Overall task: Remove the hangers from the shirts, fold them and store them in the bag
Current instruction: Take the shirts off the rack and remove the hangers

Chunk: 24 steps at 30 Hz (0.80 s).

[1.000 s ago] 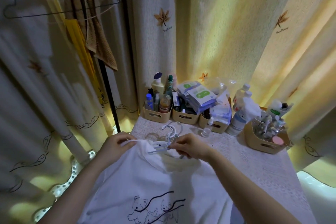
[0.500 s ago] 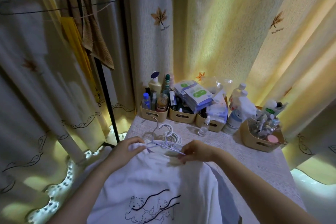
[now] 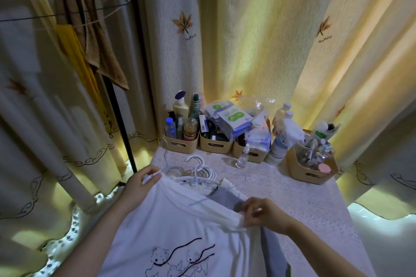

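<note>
The white shirt (image 3: 180, 222), printed with bears, lies front up across the near end of the table (image 3: 304, 204). Its collar points to the far side and a white hanger (image 3: 193, 180) sits inside the neck. At far left, wire hangers (image 3: 108, 7) and a brown towel (image 3: 105, 58) hang on a dark rack, well away from the work.

The left hand (image 3: 139, 184) pinches the shirt's left shoulder, probably to keep the cloth taut and anchored. Just beyond the collar lies a heap of loose hangers (image 3: 208, 173), apparently a drop spot for the ones already freed. A grey garment (image 3: 225, 198) shows under the open neckline.

The right hand (image 3: 265, 211) pinches the right shoulder seam, where a thin arm of the hanger seems to poke out. This grip would let the cloth be peeled off that end.

Tan baskets (image 3: 180, 144) of bottles line the back of the table, leaving its near part free for folding. No bag is in view. The hanger is not yet out, so folding and storing remain to be done.
</note>
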Motion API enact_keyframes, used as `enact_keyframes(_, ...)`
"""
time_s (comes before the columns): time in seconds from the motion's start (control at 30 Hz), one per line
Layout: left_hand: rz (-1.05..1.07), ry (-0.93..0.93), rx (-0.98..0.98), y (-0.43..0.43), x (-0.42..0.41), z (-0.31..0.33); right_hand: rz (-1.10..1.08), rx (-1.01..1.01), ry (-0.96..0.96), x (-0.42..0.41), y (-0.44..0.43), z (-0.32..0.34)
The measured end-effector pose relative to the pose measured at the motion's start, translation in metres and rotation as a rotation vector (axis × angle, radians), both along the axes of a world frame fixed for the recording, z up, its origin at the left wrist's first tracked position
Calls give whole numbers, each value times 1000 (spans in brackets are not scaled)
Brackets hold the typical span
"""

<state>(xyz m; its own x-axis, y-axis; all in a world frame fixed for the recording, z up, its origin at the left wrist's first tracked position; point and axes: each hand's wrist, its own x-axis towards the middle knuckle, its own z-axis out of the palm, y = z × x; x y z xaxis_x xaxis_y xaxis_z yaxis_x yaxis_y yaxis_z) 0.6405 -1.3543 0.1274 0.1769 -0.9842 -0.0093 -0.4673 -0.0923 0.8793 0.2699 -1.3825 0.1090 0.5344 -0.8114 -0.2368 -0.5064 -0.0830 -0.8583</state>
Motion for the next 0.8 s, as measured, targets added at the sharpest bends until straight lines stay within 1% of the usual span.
enact_keyframes(0.07, -6, 43, -11, -1, -3, 8, -271, -114, -83, 3, -7, 5)
enact_keyframes(0.1, -35, 51, 2, 0, -6, 11, -375, -190, -89, 5, -12, 11)
enact_keyframes(0.13, -73, 49, 20, 0, -10, 13, -393, -278, -45, 9, -16, 19)
enact_keyframes(0.17, -108, 43, 37, 1, -14, 15, -330, -366, 26, 14, -19, 26)
enact_keyframes(0.23, -145, 48, 56, 2, -25, 18, -105, -522, 164, 31, -24, 34)
enact_keyframes(0.27, -157, 57, 63, 2, -30, 19, -16, -551, 204, 41, -25, 35)
enact_keyframes(0.33, -193, 82, 86, 2, -37, 21, 95, -467, 226, 59, -23, 31)
enact_keyframes(0.4, -227, 93, 106, 4, -41, 21, 108, -354, 190, 72, -21, 26)
enact_keyframes(0.47, -196, 91, 99, 5, -42, 18, 16, -292, 92, 72, -24, 25)
enact_keyframes(0.53, -105, 61, 78, 5, -40, 17, -90, -323, 51, 56, -37, 31)
enact_keyframes(0.63, 33, -24, 65, 2, -28, 13, -270, -326, 102, -2, -71, 39)
enact_keyframes(0.73, 62, -53, 91, 1, -19, 6, -465, -240, 199, -75, -99, 34)
enact_keyframes(0.8, 53, -51, 101, -1, -22, 2, -586, -201, 213, -115, -108, 20)
